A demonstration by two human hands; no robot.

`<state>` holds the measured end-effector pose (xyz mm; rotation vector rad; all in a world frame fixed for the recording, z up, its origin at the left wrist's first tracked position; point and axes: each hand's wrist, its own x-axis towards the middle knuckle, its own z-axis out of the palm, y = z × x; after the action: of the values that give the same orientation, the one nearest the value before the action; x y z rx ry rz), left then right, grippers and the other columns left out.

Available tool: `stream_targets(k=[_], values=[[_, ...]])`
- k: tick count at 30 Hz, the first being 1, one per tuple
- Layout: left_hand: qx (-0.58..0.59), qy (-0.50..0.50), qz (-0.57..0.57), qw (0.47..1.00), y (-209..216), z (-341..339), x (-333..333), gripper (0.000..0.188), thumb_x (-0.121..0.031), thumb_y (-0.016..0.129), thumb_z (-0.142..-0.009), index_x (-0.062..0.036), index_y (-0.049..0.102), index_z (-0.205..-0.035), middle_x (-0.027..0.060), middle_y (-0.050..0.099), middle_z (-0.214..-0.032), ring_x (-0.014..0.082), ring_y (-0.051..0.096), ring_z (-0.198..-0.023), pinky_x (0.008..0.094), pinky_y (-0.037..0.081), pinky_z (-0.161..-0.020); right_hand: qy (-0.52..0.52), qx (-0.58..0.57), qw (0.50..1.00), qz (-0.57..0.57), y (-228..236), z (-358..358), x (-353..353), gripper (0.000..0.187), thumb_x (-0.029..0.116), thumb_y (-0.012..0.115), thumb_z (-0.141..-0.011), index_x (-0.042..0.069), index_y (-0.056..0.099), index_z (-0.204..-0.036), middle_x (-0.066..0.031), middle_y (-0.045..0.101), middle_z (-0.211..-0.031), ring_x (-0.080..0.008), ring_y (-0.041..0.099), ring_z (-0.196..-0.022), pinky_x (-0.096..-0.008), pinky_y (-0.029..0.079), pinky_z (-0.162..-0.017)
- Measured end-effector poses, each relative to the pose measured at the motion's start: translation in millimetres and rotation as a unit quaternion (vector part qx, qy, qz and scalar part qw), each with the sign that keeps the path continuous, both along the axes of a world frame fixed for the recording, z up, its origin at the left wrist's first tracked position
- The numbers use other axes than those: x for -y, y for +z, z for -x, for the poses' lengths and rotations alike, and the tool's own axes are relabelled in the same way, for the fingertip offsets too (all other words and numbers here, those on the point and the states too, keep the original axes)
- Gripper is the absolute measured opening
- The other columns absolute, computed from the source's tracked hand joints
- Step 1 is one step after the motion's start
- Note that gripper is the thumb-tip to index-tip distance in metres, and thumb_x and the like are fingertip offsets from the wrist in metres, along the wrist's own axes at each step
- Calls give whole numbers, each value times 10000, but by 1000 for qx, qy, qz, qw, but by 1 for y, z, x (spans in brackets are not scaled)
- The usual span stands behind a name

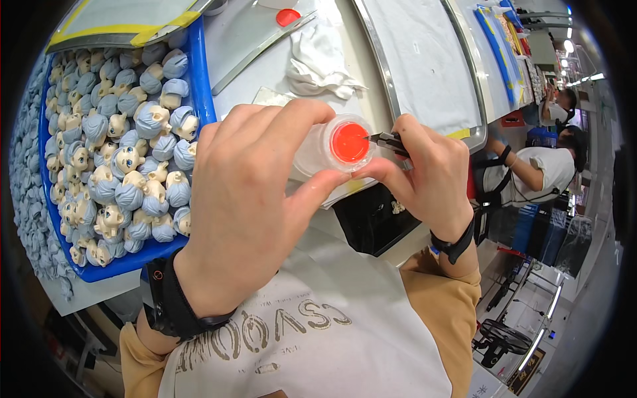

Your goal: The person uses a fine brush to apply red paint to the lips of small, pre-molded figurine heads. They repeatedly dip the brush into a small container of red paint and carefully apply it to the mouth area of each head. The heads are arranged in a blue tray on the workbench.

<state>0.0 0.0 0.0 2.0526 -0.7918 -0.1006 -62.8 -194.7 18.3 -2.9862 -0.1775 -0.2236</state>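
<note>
Knife (391,142) at the red disc (349,143) of a clear jar (309,152).
The left hand (242,179) wraps the jar, right of the blue tray (204,73); the right hand's (431,174) fingers grip the knife. Disc in place, work looks barely begun.

Straight between the left hand (245,162) and the right hand (434,176) there's no way through: the clear jar (310,151) and the knife (393,142) bridge it, with 2 thumbs nearly meeting on the near side! Out left, the blue tray's rim (202,69) walls the worktop (233,33), its heaped doll heads (126,159) right beside the left hand. Beyond its right edge runs 1 open strip, but a metal bar (264,54) slants across it. White cloth (322,63) fills the middle; between it and the framed panel's (424,63) left edge, a narrow lane. Nearer, there's room above the black tray (368,222), between the wrists.
</note>
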Motion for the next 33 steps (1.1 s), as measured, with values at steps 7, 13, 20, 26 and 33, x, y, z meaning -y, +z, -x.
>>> stream_targets(k=[7, 13, 20, 26, 33], values=[[5, 2, -4, 1000, 0, -14, 30, 397, -97, 741, -645, -35, 603, -1013, 80, 641, -992, 270, 576, -923, 345, 421, -824, -13, 9, 1000, -3, -4, -13, 29, 571, 599, 662, -685, 79, 432, -636, -42, 478, -491, -217, 492, -393, -308, 350, -377], [5, -1, -7, 1000, 7, -107, 99, 403, -98, 741, -644, -36, 603, -1018, 81, 641, -997, 272, 576, -926, 346, 420, -824, -23, 9, 1000, -6, 1, -104, 97, 577, 605, 669, -674, 76, 438, -642, -42, 478, -491, -211, 501, -399, -305, 354, -379], [7, -12, 11, 1000, 30, -153, 92, 411, -88, 743, -638, -29, 605, -1020, 89, 644, -995, 280, 576, -924, 348, 426, -821, -9, -29, 998, -51, 29, -149, 93, 587, 597, 686, -674, 53, 465, -692, -65, 508, -532, -236, 521, -422, -314, 380, -396], [5, -15, 12, 1000, 31, -149, 89, 415, -79, 740, -633, -24, 606, -1022, 92, 644, -993, 277, 575, -926, 347, 428, -826, 3, -37, 997, -67, 31, -146, 88, 573, 579, 690, -681, 52, 466, -698, -71, 509, -537, -253, 529, -428, -325, 382, -401], [3, -6, 1, 1000, 29, -140, 85, 400, -81, 729, -644, -29, 608, -1022, 86, 643, -999, 273, 574, -933, 348, 422, -832, -11, -33, 999, -23, 31, -139, 81, 575, 587, 671, -691, 63, 436, -655, -58, 486, -497, -240, 506, -402, -322, 361, -384]])
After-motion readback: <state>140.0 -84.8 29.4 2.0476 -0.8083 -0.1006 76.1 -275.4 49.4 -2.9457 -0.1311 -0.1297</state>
